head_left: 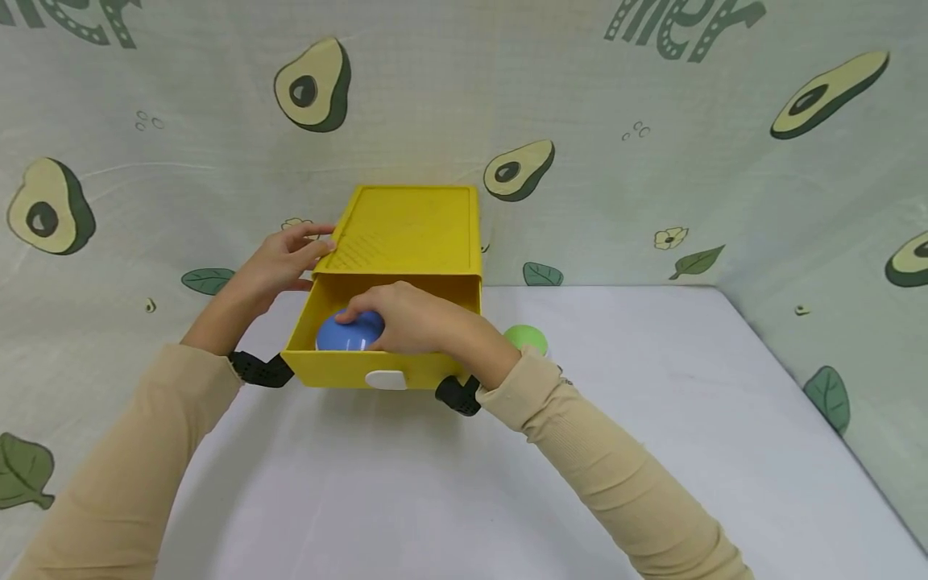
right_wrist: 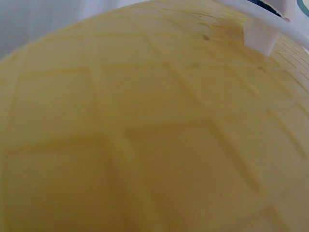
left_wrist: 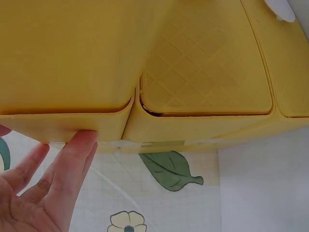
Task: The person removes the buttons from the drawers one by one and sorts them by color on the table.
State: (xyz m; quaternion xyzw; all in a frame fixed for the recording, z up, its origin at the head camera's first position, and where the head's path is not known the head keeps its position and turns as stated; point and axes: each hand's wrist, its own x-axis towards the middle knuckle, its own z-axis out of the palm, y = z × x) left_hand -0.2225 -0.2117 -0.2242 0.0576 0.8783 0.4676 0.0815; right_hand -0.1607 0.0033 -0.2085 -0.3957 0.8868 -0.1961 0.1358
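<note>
A yellow drawer box (head_left: 408, 229) stands at the back of the table with its drawer (head_left: 312, 369) pulled out towards me. My left hand (head_left: 279, 262) rests against the box's left side, and its extended fingers (left_wrist: 77, 150) touch the yellow wall in the left wrist view. Inside the drawer, my right hand (head_left: 416, 318) grips a blue dome-shaped thing (head_left: 348, 332), with fingers on its top and thumb by its right side. The drawer's white handle (head_left: 387, 379) is below that hand. Only the gridded yellow surface and white handle fill the right wrist view.
A green round-topped thing (head_left: 527, 337) stands on the table (head_left: 638, 354) right of the box, partly behind my right forearm. Black wrist straps (head_left: 460, 395) hang close to the drawer's front corners. An avocado-print cloth (head_left: 413, 97) covers the wall behind.
</note>
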